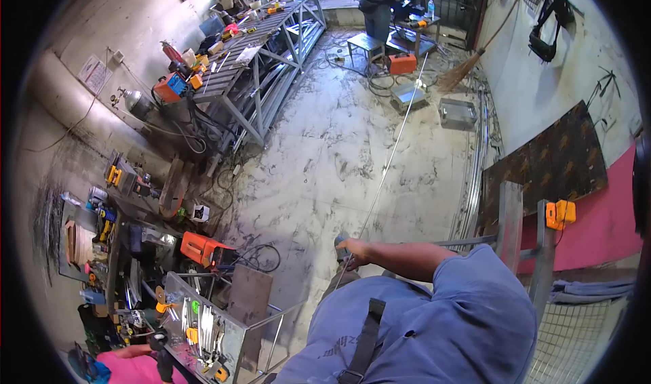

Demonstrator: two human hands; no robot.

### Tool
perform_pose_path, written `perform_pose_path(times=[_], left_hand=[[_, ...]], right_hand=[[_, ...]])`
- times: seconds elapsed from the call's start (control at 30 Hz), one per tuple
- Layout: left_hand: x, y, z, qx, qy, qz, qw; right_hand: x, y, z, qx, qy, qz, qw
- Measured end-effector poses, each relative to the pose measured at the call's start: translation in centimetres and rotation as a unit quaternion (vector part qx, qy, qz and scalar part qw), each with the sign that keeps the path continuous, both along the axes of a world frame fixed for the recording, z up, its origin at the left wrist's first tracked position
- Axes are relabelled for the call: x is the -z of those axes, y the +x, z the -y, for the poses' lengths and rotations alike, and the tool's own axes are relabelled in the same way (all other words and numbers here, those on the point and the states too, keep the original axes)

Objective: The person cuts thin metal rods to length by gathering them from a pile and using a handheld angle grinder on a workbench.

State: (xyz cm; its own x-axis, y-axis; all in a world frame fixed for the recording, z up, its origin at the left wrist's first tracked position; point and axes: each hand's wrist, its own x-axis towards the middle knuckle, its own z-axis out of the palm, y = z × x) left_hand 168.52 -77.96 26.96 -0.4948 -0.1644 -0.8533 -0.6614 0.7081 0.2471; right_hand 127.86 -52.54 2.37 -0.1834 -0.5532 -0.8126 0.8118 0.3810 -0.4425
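My right hand [356,252] is closed around a long thin metal rod [388,170] in front of my body. From my hand the rod slants up and away over the floor, its far part near the metal boxes. Its near part runs down beside my shirt. The forearm crosses from the right. My left hand is out of view. A shoe [340,245] shows just beyond my right hand.
A slatted metal workbench [271,28] with tools stands at far left. An orange machine [200,250] and a metal cart [234,330] are at left. A person in pink [135,367] is at lower left, another person [378,8] at the back. A broom [461,72] leans right.
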Motion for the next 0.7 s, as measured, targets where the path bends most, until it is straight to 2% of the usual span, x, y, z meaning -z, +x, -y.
perform_pose_path(times=[0.03,0.13,0.2,0.23,0.37,0.47,0.7], left_hand=[[0.2,-0.7,-0.1,0.001,0.0,-0.006,1.0],[0.5,-2.8,-0.6,0.002,0.003,-0.028,1.0],[0.8,-4.2,-1.0,-0.001,0.005,-0.044,0.999],[0.9,-5.0,-1.3,-0.003,0.005,-0.051,0.999],[1.2,-8.0,-2.0,-0.018,0.01,-0.076,0.997],[0.9,-10.8,-1.7,-0.032,0.014,-0.096,0.995],[4.0,-20.4,0.7,-0.071,0.023,-0.138,0.988]], right_hand=[[0.1,-0.7,-0.7,-0.098,-0.087,-0.106,0.986],[-0.5,-2.2,0.3,-0.082,-0.105,-0.056,0.989],[-4.1,-2.9,2.6,0.038,-0.004,0.077,0.996],[-4.6,-3.2,3.6,0.043,0.022,0.086,0.995],[-7.2,-3.5,5.7,-0.005,-0.004,0.041,0.999],[-7.1,-3.9,8.1,-0.043,0.004,0.046,0.998],[-6.8,-8.8,13.4,-0.137,-0.022,0.072,0.988]])
